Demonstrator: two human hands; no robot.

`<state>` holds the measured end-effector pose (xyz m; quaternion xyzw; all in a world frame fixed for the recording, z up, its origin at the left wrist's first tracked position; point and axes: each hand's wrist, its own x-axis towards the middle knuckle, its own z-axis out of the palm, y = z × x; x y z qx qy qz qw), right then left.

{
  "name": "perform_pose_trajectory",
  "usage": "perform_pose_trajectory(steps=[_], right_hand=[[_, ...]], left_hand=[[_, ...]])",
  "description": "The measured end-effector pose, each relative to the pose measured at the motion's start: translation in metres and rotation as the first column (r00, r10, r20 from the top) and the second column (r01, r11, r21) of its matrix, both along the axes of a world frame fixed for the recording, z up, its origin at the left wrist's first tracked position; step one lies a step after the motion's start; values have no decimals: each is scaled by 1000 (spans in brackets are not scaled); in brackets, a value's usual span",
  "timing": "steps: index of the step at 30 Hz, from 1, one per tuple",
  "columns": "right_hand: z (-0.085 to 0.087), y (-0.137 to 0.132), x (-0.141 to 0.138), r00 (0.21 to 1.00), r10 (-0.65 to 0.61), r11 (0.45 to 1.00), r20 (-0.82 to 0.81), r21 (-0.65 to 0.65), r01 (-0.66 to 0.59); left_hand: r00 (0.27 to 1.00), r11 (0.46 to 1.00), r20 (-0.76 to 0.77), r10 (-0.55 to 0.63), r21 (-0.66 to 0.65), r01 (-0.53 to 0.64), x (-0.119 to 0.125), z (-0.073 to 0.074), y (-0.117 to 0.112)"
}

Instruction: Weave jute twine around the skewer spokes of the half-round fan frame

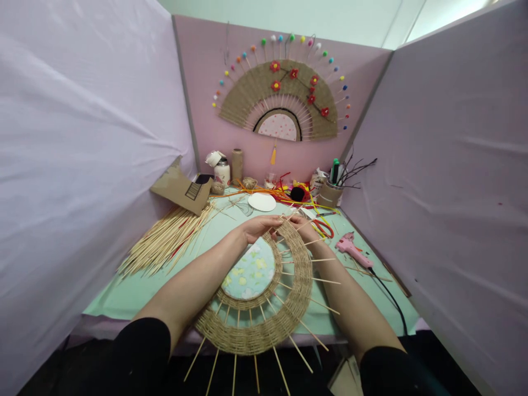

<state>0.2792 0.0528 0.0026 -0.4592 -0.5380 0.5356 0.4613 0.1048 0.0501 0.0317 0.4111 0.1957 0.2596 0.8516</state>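
Note:
A woven twine fan with thin wooden sticks radiating from its rim hangs between my forearms, over the table's front edge. Its half-round centre is covered in pale blue cloth with yellow flowers. My left hand grips the fan's far end from the left, fingers closed at the woven band. On the other side, my right hand is closed at the same end of the band, its fingertips near the sticks there. The fan partly hides the fingers of both hands.
Loose bamboo sticks lie at left under a cardboard piece. A pink glue gun with a black cord rests at right. Behind stand a jar and a can of twigs. A finished fan hangs on the back panel.

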Motion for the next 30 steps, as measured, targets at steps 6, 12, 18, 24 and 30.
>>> perform_pose_trajectory(steps=[6,12,18,24,30], right_hand=[[-5,-4,15,987,95,995,133,27,-100],[-11,-9,12,966,256,967,27,-24,-255],[-13,-12,6,964,263,962,32,-88,-260],[-7,-8,9,990,138,985,-32,-101,-140],[-1,-10,9,984,122,975,-128,-170,-143]], left_hand=[[974,983,-133,184,32,-181,-15,3,-3],[912,926,-167,373,134,-354,-27,1,-10],[884,893,-152,443,164,-419,-30,-2,-12],[846,864,-186,499,175,-472,-31,-6,-7],[789,832,-264,555,159,-532,-28,-7,-6]])
